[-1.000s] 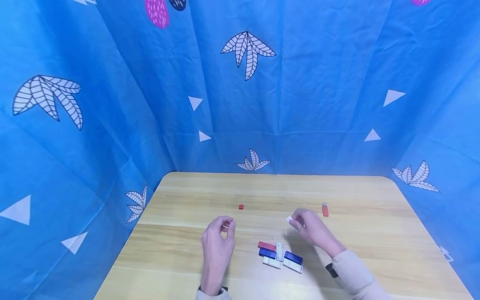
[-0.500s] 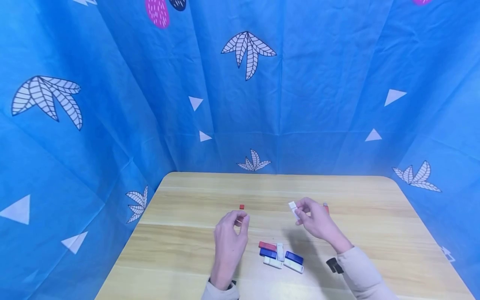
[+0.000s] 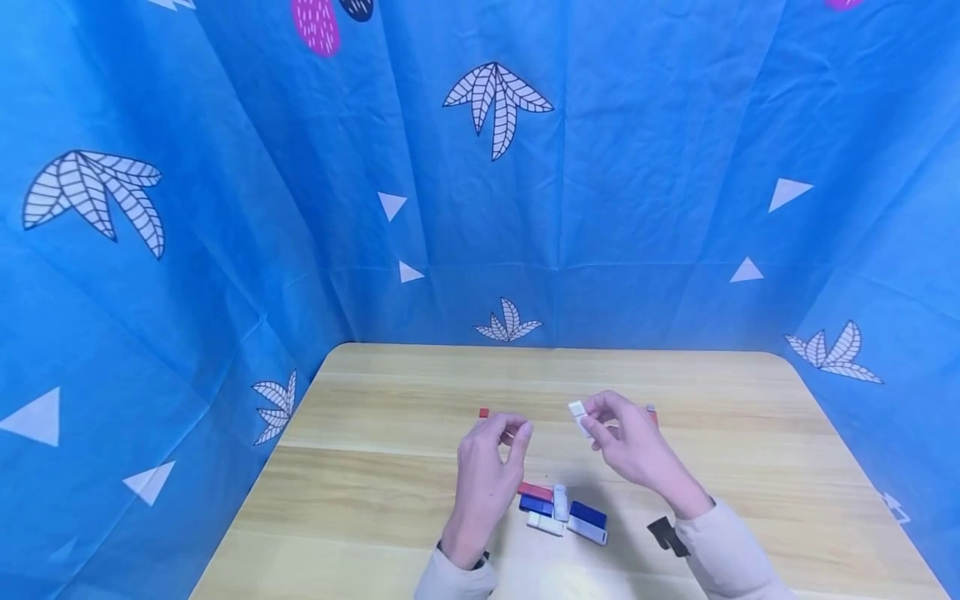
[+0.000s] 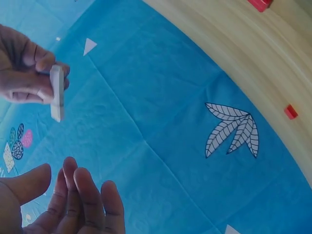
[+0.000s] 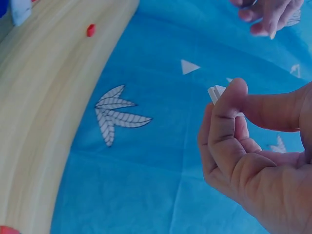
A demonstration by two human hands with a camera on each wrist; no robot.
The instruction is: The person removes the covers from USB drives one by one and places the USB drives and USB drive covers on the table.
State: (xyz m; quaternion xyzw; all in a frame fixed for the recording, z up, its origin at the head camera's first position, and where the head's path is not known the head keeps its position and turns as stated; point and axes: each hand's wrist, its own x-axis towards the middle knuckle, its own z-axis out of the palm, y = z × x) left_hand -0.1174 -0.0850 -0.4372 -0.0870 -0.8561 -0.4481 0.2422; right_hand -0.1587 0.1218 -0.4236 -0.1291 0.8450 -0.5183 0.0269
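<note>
My right hand (image 3: 628, 442) pinches a white USB flash drive (image 3: 577, 408) between thumb and fingers, raised above the table. In the left wrist view the flash drive (image 4: 57, 92) stands nearly upright in that grip. My left hand (image 3: 486, 475) is to its left, apart from it, and holds nothing; its fingers (image 4: 90, 195) are loosely extended. Below the hands lies a group of flash drives: a red one (image 3: 537, 492), a blue one (image 3: 536, 506), another blue one (image 3: 588, 514) and several white ones (image 3: 545, 524).
A small red cap (image 3: 483, 412) lies behind my left hand. Partly hidden behind my right hand is a red flash drive (image 3: 652, 414) with its metal plug bare. The wooden table (image 3: 360, 492) ends at a blue patterned curtain (image 3: 645, 208).
My left hand has moved right, toward the right hand. The right hand has risen, turning the white flash drive so more of it shows. The drives on the table lie as before.
</note>
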